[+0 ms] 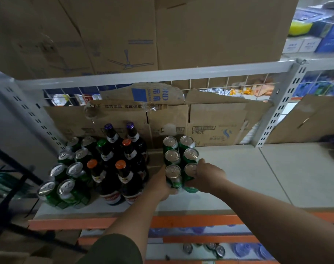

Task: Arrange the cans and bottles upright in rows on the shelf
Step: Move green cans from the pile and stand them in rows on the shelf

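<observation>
Item 1: pale grey shelf board (248, 178), middle of the frame, with an orange front edge (191, 221).

Item 2: eight green aluminium cans with silver tops (74, 169), lower left, upright in two rows of four.

Item 3: six dark glass bottles with purple, green and orange caps (107, 153), upright in two rows just right of those cans.

Item 4: block of six matching green cans (172, 155), centre, upright, two by three, apart from the bottles.

Item 5: left hand (162, 184), fingers curled round the front-left can (173, 174) of that block.

Item 6: right hand (206, 176), fingers bent over the front-right can (190, 169); it seems to grip the can, though the fingertips are hidden.

Item 7: flattened brown cardboard cartons (210, 121) against a white wire back panel (219, 82).

Item 8: loose cans (210, 248) on the level below, bottom centre.
</observation>
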Tool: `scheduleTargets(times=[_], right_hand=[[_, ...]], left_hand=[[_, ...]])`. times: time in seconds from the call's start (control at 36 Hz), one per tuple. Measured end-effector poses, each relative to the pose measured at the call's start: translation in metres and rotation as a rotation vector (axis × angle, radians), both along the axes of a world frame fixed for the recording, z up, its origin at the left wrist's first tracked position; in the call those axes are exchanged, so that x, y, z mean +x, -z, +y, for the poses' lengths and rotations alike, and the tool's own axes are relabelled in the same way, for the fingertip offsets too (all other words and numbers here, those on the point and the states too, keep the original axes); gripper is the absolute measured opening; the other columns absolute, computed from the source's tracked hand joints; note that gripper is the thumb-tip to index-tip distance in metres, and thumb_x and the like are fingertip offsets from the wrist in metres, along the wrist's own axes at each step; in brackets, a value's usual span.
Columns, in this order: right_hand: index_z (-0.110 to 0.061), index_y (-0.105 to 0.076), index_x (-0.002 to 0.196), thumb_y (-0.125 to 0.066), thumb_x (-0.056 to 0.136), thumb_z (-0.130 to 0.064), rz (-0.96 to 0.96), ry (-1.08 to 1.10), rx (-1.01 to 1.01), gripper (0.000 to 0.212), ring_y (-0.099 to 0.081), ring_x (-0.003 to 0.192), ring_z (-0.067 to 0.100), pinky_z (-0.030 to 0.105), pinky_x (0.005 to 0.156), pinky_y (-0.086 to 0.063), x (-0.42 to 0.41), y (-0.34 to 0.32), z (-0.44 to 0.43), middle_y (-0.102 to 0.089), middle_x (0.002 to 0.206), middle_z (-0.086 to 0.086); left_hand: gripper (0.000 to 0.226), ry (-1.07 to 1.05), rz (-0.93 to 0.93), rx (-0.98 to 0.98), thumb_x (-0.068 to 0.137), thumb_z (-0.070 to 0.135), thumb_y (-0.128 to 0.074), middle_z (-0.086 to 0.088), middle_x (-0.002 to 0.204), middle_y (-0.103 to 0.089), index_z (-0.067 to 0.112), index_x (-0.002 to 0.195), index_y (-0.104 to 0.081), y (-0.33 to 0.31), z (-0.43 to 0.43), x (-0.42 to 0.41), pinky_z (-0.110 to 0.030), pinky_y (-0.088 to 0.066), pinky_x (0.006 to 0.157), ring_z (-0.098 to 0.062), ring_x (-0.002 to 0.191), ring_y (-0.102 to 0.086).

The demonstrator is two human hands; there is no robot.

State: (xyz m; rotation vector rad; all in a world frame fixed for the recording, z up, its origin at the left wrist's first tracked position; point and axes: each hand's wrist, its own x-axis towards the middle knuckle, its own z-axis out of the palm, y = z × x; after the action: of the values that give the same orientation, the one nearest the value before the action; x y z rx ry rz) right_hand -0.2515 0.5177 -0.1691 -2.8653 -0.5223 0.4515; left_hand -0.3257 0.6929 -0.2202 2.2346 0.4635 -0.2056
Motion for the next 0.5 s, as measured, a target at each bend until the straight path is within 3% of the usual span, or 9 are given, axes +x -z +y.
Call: scheduleTargets(times=[0.08,0.22,0.36,0.5], right_hand=[[-0.015,-0.04,0.114,-0.075,0.071,-0.064,0.052,-0.019,0.005,0.074,-0.061,0.092,0.025,0.033,0.068,-0.045,0.004,-0.001,-0.001,-0.06,0.102,0.002],[-0.014,-0.038,0.135,-0.082,0.073,-0.049,0.185,-0.144,-0.024,0.084,-0.06,0.109,0.027,0.034,0.082,-0.048,0.016,-0.005,-0.009,-0.061,0.126,0.008],[-0.02,-0.043,0.131,-0.083,0.07,-0.05,0.187,-0.189,0.055,0.078,-0.059,0.106,0.026,0.037,0.088,-0.051,0.02,-0.008,-0.011,-0.062,0.124,0.005],[-0.02,-0.049,0.121,-0.079,0.073,-0.051,0.129,-0.199,0.055,0.064,-0.059,0.098,0.024,0.036,0.083,-0.052,0.018,-0.007,-0.011,-0.063,0.118,0.004]], left_hand=[[0.102,-0.001,-0.002,0.007,0.059,0.029,-0.096,0.006,0.136,-0.063,0.04,0.141,-0.036,0.0,0.001,-0.001,-0.045,-0.051,0.101,-0.022,0.121,-0.06],[0.098,0.007,-0.005,-0.011,0.058,0.032,-0.095,0.006,0.135,-0.062,0.04,0.138,-0.038,0.001,0.001,-0.001,-0.048,-0.051,0.102,-0.021,0.122,-0.06],[0.103,0.004,0.0,-0.012,0.057,0.032,-0.095,0.008,0.134,-0.062,0.043,0.14,-0.035,0.003,0.001,0.001,-0.048,-0.051,0.102,-0.021,0.12,-0.06],[0.104,0.023,0.034,0.014,0.063,0.031,-0.094,0.007,0.134,-0.062,0.038,0.146,-0.032,0.0,0.001,0.001,-0.044,-0.05,0.102,-0.022,0.12,-0.06]])
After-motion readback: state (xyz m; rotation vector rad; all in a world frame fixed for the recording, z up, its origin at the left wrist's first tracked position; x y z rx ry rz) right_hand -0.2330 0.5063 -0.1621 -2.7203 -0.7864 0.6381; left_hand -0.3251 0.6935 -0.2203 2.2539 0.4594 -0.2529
